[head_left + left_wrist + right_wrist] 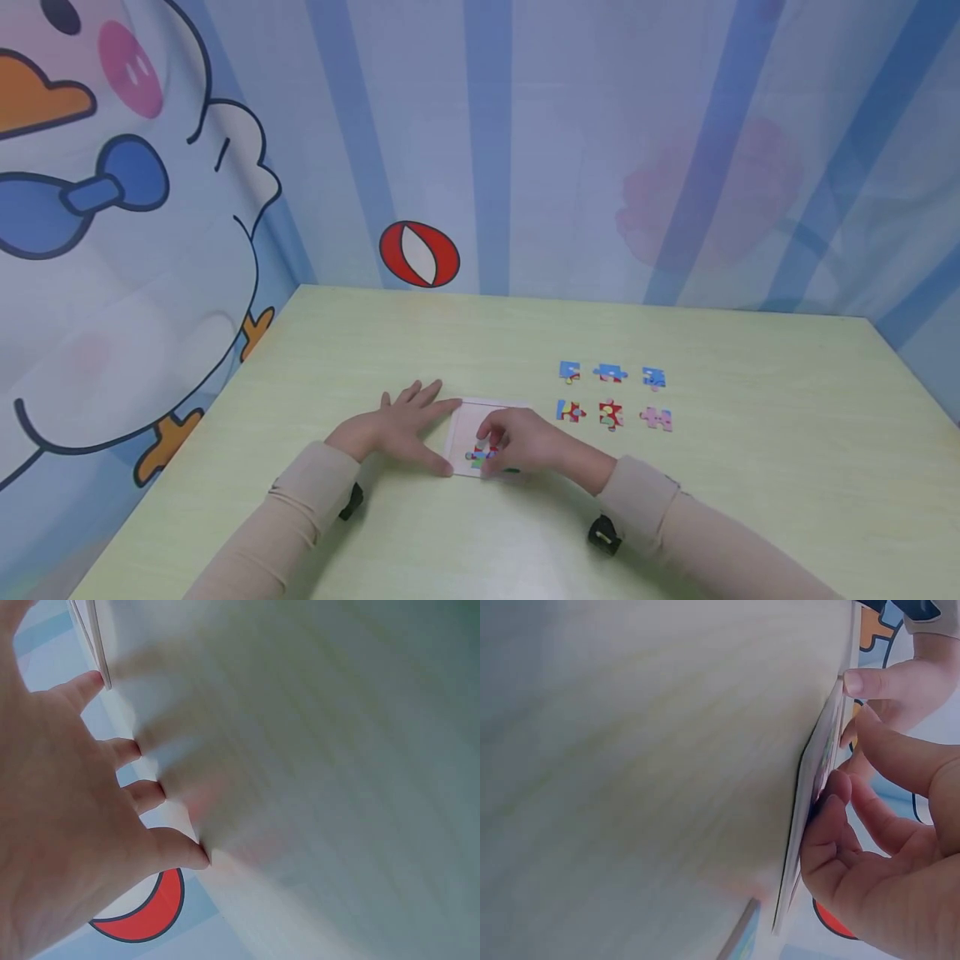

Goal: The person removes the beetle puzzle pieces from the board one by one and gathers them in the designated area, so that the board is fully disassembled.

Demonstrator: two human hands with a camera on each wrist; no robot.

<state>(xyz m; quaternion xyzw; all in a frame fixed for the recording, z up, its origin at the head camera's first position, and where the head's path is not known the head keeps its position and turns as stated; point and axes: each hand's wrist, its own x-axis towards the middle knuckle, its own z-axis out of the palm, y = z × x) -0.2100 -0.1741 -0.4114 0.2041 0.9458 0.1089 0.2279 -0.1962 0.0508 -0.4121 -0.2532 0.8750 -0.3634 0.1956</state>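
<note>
My left hand (pixel 401 423) lies spread over the table, fingers apart. Its thumb and index fingertips are right at the left edge of a white puzzle board (pixel 464 417). Over that board, my right hand (pixel 525 440) bends its fingers down, thumb and index finger on either side of a colourful jigsaw piece (pixel 477 456). The piece lies near the board's lower edge; I cannot tell whether the fingers pinch it. From the right wrist, curled fingers (pixel 831 817) touch the board's face. A bit of green (pixel 512 470) shows below the right hand, which covers much of the board.
Several loose jigsaw pieces lie right of the board in two rows, including a blue one (pixel 611 372), a red one (pixel 611 413) and a pink one (pixel 657 418). A pale wooden table (pixel 750 500) meets a blue striped backdrop (pixel 570 167) at its far edge.
</note>
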